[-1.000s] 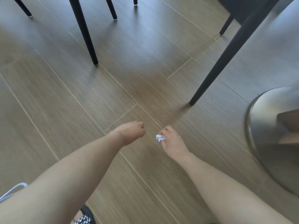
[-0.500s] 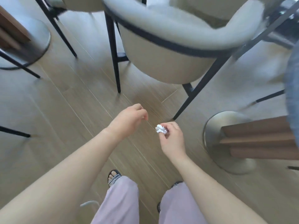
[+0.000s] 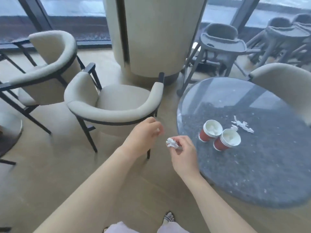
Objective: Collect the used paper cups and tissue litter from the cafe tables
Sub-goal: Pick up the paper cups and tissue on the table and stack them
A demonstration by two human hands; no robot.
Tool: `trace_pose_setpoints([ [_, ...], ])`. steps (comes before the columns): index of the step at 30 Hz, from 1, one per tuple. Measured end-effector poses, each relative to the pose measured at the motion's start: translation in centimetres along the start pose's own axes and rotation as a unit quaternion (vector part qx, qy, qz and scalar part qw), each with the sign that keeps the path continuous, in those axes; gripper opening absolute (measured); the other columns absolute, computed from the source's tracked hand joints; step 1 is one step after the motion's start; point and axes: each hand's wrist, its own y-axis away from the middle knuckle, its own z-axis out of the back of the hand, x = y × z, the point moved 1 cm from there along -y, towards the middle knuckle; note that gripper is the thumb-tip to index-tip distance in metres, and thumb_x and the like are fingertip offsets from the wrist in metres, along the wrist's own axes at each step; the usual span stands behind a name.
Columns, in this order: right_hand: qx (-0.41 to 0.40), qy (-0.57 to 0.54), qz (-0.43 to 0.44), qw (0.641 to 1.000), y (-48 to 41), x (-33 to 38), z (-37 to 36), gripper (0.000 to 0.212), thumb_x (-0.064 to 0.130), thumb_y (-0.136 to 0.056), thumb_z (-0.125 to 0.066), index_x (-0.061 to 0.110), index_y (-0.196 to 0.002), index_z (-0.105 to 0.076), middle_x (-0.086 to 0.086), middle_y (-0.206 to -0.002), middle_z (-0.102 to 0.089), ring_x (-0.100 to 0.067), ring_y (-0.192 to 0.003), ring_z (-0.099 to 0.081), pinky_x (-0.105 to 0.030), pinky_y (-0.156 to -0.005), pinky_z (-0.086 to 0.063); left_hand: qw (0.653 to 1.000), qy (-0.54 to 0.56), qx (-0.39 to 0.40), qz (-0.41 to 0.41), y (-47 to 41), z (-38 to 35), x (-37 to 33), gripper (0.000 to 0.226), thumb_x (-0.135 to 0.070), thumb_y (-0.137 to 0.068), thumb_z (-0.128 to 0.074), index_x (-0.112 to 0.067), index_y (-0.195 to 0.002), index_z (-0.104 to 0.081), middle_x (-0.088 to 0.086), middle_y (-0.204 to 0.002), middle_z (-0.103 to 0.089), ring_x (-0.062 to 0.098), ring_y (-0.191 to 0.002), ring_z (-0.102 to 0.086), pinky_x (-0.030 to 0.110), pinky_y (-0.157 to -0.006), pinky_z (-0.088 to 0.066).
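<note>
My right hand [image 3: 182, 152] pinches a small crumpled white tissue [image 3: 171, 142] at its fingertips, held in the air just left of the round grey stone table [image 3: 252, 174]. My left hand [image 3: 145, 132] hovers beside it with fingers loosely curled and nothing seen in it. On the table stand two red paper cups, the left cup [image 3: 210, 131] and the right cup [image 3: 228, 142], both stuffed with white tissue. Torn tissue scraps [image 3: 242, 126] lie just behind the cups.
A beige armchair [image 3: 114, 105] with black legs stands in front of my left hand, another armchair [image 3: 47, 64] at the left, a third [image 3: 282, 78] behind the table. Grey high chairs [image 3: 220, 46] and a wide cream pillar [image 3: 151, 34] stand at the back.
The view has risen from the floor under the chairs to the table top. My right hand lifted the crumpled tissue off the floor and still holds it; both hands came up together.
</note>
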Motion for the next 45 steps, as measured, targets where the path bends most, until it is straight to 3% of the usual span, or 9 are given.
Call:
trace_pose_setpoints([
  [4, -0.069, 0.026, 0.013, 0.997, -2.3, -1.5, 7.0, 0.017, 0.004, -0.081, -0.063, 0.021, -0.081, -0.063, 0.008, -0.087, -0.054, 0.012, -0.083, -0.051, 0.001, -0.066, -0.034, 0.998, 0.006, 0.035, -0.057, -4.7, -3.9, -6.5, 0.013, -0.005, -0.087, -0.056, -0.011, -0.093, -0.066, 0.007, -0.095, -0.057, 0.023, -0.085, -0.056, 0.034, -0.078, -0.046],
  [13, -0.133, 0.073, -0.048, 0.987, -5.0, -7.1, 16.7, 0.012, 0.0, -0.076, -0.062, 0.009, -0.082, -0.066, -0.002, -0.094, -0.06, 0.002, -0.081, -0.045, 0.0, -0.072, -0.031, 0.993, 0.009, 0.097, -0.063, -11.1, -11.8, -13.2, 0.015, -0.01, -0.087, -0.056, -0.019, -0.094, -0.066, 0.003, -0.096, -0.057, 0.016, -0.083, -0.05, 0.021, -0.069, -0.033],
  [17, -0.152, 0.076, -0.094, 0.981, -6.1, -9.0, 17.5, 0.013, 0.003, -0.078, -0.063, 0.013, -0.086, -0.066, 0.003, -0.093, -0.055, -0.002, -0.077, -0.047, 0.002, -0.069, -0.031, 0.99, -0.004, 0.129, -0.058, -13.2, -13.6, -13.1, 0.017, -0.013, -0.087, -0.057, -0.022, -0.1, -0.064, 0.002, -0.096, -0.059, 0.015, -0.085, -0.05, 0.021, -0.065, -0.027],
  [25, -0.134, 0.111, -0.167, 0.97, -8.6, -11.5, 17.1, 0.024, 0.008, -0.078, -0.062, 0.015, -0.101, -0.065, 0.001, -0.106, -0.06, -0.008, -0.086, -0.051, 0.004, -0.071, -0.033, 0.971, -0.006, 0.221, -0.089, -17.5, -16.0, -10.5, 0.034, -0.016, -0.086, -0.061, -0.03, -0.118, -0.057, -0.006, -0.108, -0.064, 0.012, -0.096, -0.06, 0.02, -0.078, -0.04],
  [28, -0.131, 0.092, -0.201, 0.966, -8.8, -12.4, 17.0, 0.031, 0.008, -0.077, -0.065, 0.019, -0.106, -0.065, 0.005, -0.112, -0.06, -0.008, -0.096, -0.055, -0.017, -0.081, -0.049, 0.964, -0.02, 0.241, -0.114, -18.4, -16.4, -9.0, 0.036, -0.018, -0.086, -0.061, -0.031, -0.119, -0.056, -0.007, -0.114, -0.062, 0.013, -0.105, -0.058, 0.029, -0.087, -0.047],
  [32, -0.151, 0.106, -0.2, 0.962, -8.9, -12.9, 16.7, 0.035, 0.002, -0.075, -0.065, 0.019, -0.105, -0.065, 0.005, -0.113, -0.059, -0.01, -0.101, -0.056, -0.029, -0.083, -0.052, 0.945, -0.078, 0.269, -0.168, -19.2, -17.3, -7.6, 0.045, -0.032, -0.082, -0.065, -0.032, -0.124, -0.051, -0.007, -0.135, -0.043, 0.016, -0.124, -0.041, 0.038, -0.091, -0.047],
  [35, -0.144, 0.16, -0.18, 0.96, -8.8, -13.3, 16.2, 0.033, 0.004, -0.074, -0.066, 0.018, -0.104, -0.065, 0.005, -0.111, -0.057, -0.014, -0.101, -0.055, -0.029, -0.087, -0.048, 0.936, -0.093, 0.293, -0.173, -19.8, -18.2, -7.4, 0.059, -0.041, -0.077, -0.068, -0.032, -0.13, -0.044, -0.006, -0.145, -0.031, 0.018, -0.132, -0.03, 0.04, -0.095, -0.046],
  [39, -0.146, 0.221, -0.182, 0.947, -8.6, -14.0, 15.9, 0.035, 0.011, -0.073, -0.071, 0.02, -0.106, -0.063, 0.005, -0.118, -0.054, -0.015, -0.111, -0.048, -0.012, -0.092, -0.028, 0.912, -0.136, 0.336, -0.191, -20.3, -19.4, -7.2, 0.072, -0.046, -0.073, -0.07, -0.034, -0.136, -0.036, -0.004, -0.149, -0.025, 0.02, -0.136, -0.024, 0.044, -0.097, -0.045],
  [45, -0.107, 0.2, -0.251, 0.941, -8.4, -15.3, 16.2, 0.07, 0.041, -0.069, -0.076, 0.031, -0.13, -0.044, 0.011, -0.144, -0.029, -0.01, -0.132, -0.027, -0.023, -0.104, -0.025, 0.913, -0.117, 0.34, -0.192, -20.9, -20.6, -6.8, 0.066, -0.034, -0.078, -0.067, -0.035, -0.135, -0.034, -0.003, -0.141, -0.032, 0.022, -0.131, -0.03, 0.041, -0.092, -0.048],
])
